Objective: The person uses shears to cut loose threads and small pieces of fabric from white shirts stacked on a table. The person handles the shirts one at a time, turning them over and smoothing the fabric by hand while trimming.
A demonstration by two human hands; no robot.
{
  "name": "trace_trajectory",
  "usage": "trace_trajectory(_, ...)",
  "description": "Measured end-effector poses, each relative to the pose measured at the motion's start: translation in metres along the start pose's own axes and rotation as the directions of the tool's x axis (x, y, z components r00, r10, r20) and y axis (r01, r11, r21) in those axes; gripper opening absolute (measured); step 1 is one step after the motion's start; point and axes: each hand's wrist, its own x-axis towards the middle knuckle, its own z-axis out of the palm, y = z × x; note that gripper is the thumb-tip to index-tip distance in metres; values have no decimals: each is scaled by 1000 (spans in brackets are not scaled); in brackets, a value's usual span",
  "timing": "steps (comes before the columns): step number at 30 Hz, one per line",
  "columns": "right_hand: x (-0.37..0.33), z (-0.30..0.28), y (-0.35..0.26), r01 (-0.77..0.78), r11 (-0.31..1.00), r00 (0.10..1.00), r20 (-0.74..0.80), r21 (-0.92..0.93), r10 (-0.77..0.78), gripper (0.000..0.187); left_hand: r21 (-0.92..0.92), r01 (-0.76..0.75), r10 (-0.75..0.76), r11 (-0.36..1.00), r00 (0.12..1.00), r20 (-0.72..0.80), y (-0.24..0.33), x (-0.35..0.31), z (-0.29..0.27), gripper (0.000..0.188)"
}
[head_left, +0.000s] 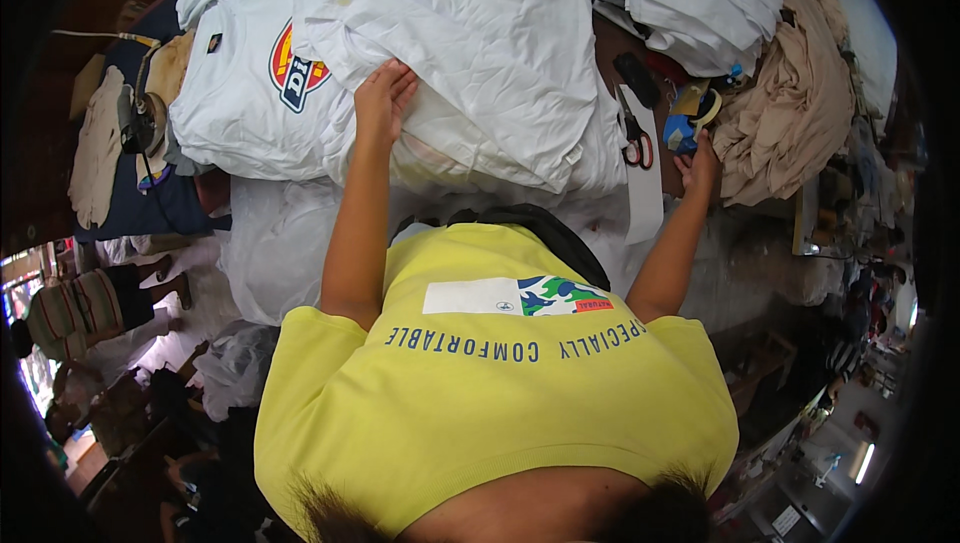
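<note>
A pile of white T-shirts covers the middle of the table before me. My left hand rests on the pile's near left part, its fingers slightly bent against the cloth. Beside it lies a white T-shirt with a red, yellow and blue print. Off to the right, my right hand has its fingers around the near end of a blue tape dispenser with a cream tape roll. Part of that grip is hidden. Scissors with black and red handles lie between the pile and this hand, on a white strip.
A black object lies beyond the scissors. Beige cloth is heaped at the right, with more white garments behind it. At the left an iron stands on a dark-covered surface. Clear plastic bags hang below the table edge.
</note>
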Motion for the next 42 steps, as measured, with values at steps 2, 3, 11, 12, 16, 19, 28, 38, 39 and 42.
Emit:
trace_trajectory(2, 16, -7, 1, -12, 996, 999, 35, 87, 9, 59, 18, 4, -4, 1000, 999, -32, -2, 6, 3, 34)
trace_trajectory(3, 24, -11, 3, -20, 991, 998, 55, 131, 13, 58, 37, 6, -4, 999, 999, -50, -2, 7, 6, 33)
trace_trajectory(11, 21, -12, 15, 37, 897, 995, 71, 441, -75, 56, 119, 105, -100, 987, 994, -47, -13, -8, 10, 27)
trace_trajectory(12, 17, -10, 16, 66, 883, 992, 61, 465, -106, 56, 125, 136, -134, 983, 991, -24, -18, -11, 9, 27)
trace_trajectory(16, 15, -5, 28, 214, 860, 977, -79, 463, -200, 36, 116, 226, -233, 967, 971, 51, -34, -31, 15, 22)
trace_trajectory(19, 14, -2, 31, 243, 872, 970, -127, 425, -208, 30, 150, 250, -266, 957, 959, 98, -44, -35, 13, 17)
trace_trajectory(28, 11, 6, 41, 356, 934, 908, -225, -31, -354, 27, 150, 271, -288, 951, 952, 103, -47, -45, 21, 21)
trace_trajectory(38, -9, 32, 52, 452, 715, 598, -414, -533, -687, 27, 338, 204, -250, 919, 963, 98, -60, -50, 23, 19)
trace_trajectory(39, -8, 32, 53, 458, 710, 589, -415, -536, -693, 26, 303, 204, -245, 931, 964, 105, -63, -49, 20, 18)
trace_trajectory(42, -6, 31, 55, 472, 689, 564, -412, -551, -716, 22, 207, 244, -272, 947, 955, 115, -66, -50, 17, 15)
